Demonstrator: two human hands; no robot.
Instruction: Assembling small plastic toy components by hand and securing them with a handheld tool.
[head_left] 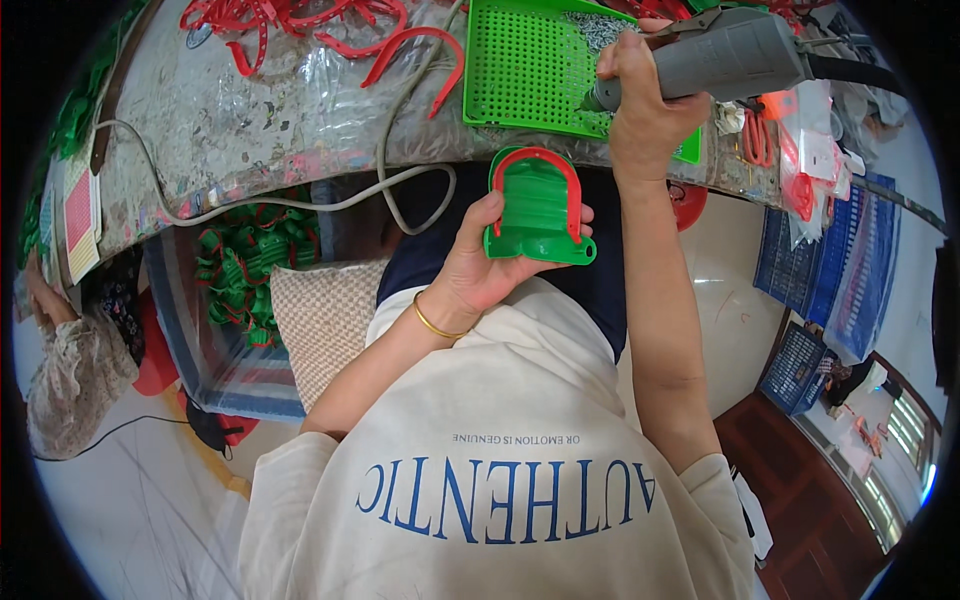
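Observation:
My left hand grips a green plastic part in front of my lap, just off the bench edge. A red U-shaped strip lies around the part's rim. Further up on the right, my right hand is wrapped round a grey power screwdriver. Its tip points left and down over a green perforated tray. Small silvery screws are heaped in that tray's far part. Whether the tip touches a screw, I cannot tell.
Red curved strips lie on the plastic-covered bench, with a grey cable across it. A bin at lower left holds several green and red pieces. Another person's sleeve shows far left. Blue crates stand right.

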